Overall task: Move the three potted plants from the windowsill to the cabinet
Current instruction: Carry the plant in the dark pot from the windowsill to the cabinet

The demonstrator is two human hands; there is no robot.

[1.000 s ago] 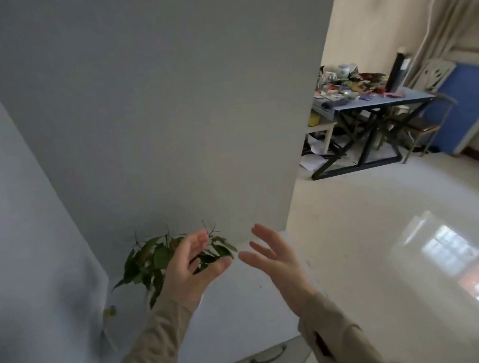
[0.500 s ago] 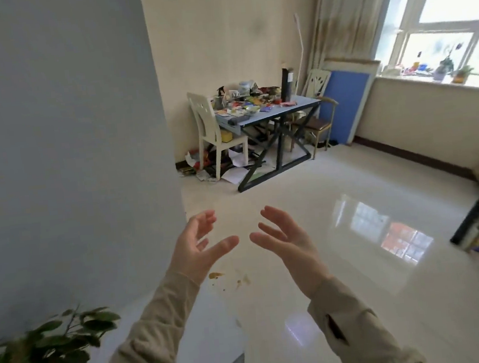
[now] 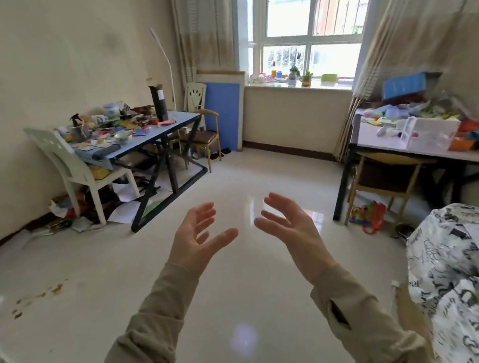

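Change of view: 1 s ago the camera faced the cabinet, with 1 leafy potted plant standing on its top just beyond the hands. 0.5 s ago that plant sat at the lower left edge of the view. Now the cabinet and that plant are out of view. The camera faces the far wall, with the window (image 3: 304, 14) and the windowsill (image 3: 276, 85).

Hand state: the left hand (image 3: 197, 241) and the right hand (image 3: 288, 229) are held out in front over the floor (image 3: 242, 283). Palms are turned toward each other, fingers straight and spread, hands apart. Neither holds anything. This posture matches both earlier frames.

Location of task items: 2 small plants show on the windowsill, far across the room. These are the dark-leaved plant (image 3: 292, 76) and, just to its right, the plant in a brown pot (image 3: 307, 79). Further right lies a green container (image 3: 329, 77); whether it holds a plant cannot be told.

Meaning for the task: judged status is 1 plant delivered to the cabinet, with the return trip for the next one under way. At least 2 plants appear to remain on the sill. The next move calls for crossing the open floor between the blue table (image 3: 152, 137) at left and the white table (image 3: 422, 152) at right
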